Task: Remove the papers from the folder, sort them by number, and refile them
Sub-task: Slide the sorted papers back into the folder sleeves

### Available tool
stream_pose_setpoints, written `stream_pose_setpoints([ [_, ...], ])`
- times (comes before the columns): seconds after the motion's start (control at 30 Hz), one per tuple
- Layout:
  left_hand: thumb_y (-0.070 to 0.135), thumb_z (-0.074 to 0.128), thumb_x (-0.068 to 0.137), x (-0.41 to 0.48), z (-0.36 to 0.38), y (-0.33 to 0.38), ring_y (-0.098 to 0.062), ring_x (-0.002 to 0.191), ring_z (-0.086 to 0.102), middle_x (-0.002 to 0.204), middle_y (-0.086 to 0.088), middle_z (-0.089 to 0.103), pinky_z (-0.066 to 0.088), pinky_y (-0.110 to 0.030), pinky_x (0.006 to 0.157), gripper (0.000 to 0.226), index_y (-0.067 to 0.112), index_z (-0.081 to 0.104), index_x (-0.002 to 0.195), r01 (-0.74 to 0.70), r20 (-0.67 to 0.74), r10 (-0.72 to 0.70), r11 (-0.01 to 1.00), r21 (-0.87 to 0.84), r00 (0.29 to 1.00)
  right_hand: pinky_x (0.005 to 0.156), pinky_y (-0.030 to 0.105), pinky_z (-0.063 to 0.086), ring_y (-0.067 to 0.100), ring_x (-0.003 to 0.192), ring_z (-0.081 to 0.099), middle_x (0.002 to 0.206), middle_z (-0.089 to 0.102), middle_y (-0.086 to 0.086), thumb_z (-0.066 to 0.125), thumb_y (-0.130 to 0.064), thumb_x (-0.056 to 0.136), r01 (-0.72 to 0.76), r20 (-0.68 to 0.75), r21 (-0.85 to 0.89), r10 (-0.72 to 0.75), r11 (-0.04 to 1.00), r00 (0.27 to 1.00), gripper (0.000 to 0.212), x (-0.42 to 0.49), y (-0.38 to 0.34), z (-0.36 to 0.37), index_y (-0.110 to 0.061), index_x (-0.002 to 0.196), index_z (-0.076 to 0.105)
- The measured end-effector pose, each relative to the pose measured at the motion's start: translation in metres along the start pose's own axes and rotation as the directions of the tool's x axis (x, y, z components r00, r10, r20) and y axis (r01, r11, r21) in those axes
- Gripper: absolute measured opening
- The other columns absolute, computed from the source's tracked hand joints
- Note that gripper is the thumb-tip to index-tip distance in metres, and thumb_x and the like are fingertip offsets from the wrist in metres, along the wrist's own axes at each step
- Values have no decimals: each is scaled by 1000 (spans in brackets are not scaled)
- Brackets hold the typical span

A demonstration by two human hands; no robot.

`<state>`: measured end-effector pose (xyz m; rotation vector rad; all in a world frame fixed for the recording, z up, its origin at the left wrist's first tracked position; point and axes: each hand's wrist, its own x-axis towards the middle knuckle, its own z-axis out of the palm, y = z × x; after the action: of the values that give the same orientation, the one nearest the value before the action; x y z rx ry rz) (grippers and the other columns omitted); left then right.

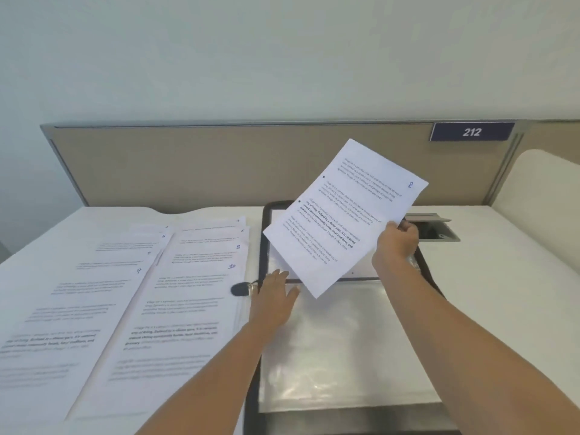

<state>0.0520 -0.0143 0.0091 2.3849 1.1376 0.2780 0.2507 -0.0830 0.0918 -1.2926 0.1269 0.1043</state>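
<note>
**Sheet 2 held over open folder**

One thin white printed sheet (345,215), hand-numbered 2, hangs tilted above the black-rimmed folder (263,233), its edge pinched by the right hand (397,243). The left hand (276,296) lies flat, fingers straight, on a glossy clear sleeve (345,346). Two overlapping columns of papers (175,296) cover the white desk (502,277) at left.

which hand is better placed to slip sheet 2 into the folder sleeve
Right. The right hand grips sheet 2 above the open folder; the left hand lies flat by the clear sleeve, holding nothing, free to steady it.
</note>
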Motion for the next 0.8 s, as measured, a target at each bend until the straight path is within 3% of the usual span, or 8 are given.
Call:
stream_pose_setpoints([
  [0.17, 36, 37, 100, -27, 26, 34, -15, 143, 18, 153, 0, 25, 14, -42, 116, 49, 16, 29, 144, 24, -53, -28, 997, -74, 998, 52, 21, 39, 18, 67, 51, 98, 56, 8, 45, -5, 94, -155, -2, -62, 155, 986, 988, 10, 16, 11, -56, -8, 100, 51],
  [0.27, 37, 35, 100, -42, 41, 48, -16, 144, 14, 155, -1, 21, 9, -43, 116, 52, 16, 24, 146, 63, -55, -65, 998, -26, 996, 51, 22, 37, 19, 65, 48, 94, 54, 7, 44, -5, 93, -178, 0, -116, 179, 977, 984, 9, 28, 14, -89, -13, 88, 46],
  [0.37, 40, 34, 100, -53, 56, 63, -17, 145, 8, 157, -2, 16, 6, -43, 116, 55, 16, 21, 147, 85, -68, -83, 996, 25, 994, 56, 25, 39, 23, 75, 49, 89, 52, 4, 45, -3, 90, -151, 44, -197, 163, 969, 986, 9, 38, 13, -123, -11, 95, 44],
  [0.5, 41, 34, 100, -62, 68, 81, -16, 146, 6, 158, -1, 11, 5, -44, 116, 55, 18, 20, 148, 109, -97, -105, 993, 43, 990, 54, 21, 37, 22, 81, 51, 84, 52, 1, 52, -1, 87, -31, 133, -321, 78, 947, 988, 18, 55, 8, -161, -10, 101, 44],
  [0.67, 45, 31, 99, -74, 83, 86, -19, 146, 3, 159, -1, 7, 3, -48, 116, 59, 18, 17, 149, 143, -58, -136, 978, 150, 989, 76, 30, 39, 28, 101, 54, 105, 57, 14, 63, -4, 82, 247, 244, -564, -126, 788, 961, 38, 79, 9, -187, -4, 117, 47],
  [0.73, 48, 28, 99, -78, 87, 84, -19, 146, 1, 159, 0, 5, 2, -47, 117, 60, 19, 15, 150, 139, -50, -131, 965, 222, 990, 75, 30, 39, 25, 99, 52, 107, 55, 13, 64, -4, 82, 421, 319, -606, -279, 675, 906, 36, 81, 12, -190, -5, 115, 50],
  [0.8, 49, 26, 99, -80, 88, 82, -19, 146, 0, 159, 1, 3, 1, -45, 117, 61, 21, 12, 150, 140, -48, -132, 955, 260, 990, 72, 25, 38, 20, 90, 50, 98, 55, 8, 62, -4, 83, 589, 468, -567, -363, 576, 806, 26, 77, 14, -188, -7, 108, 55],
])
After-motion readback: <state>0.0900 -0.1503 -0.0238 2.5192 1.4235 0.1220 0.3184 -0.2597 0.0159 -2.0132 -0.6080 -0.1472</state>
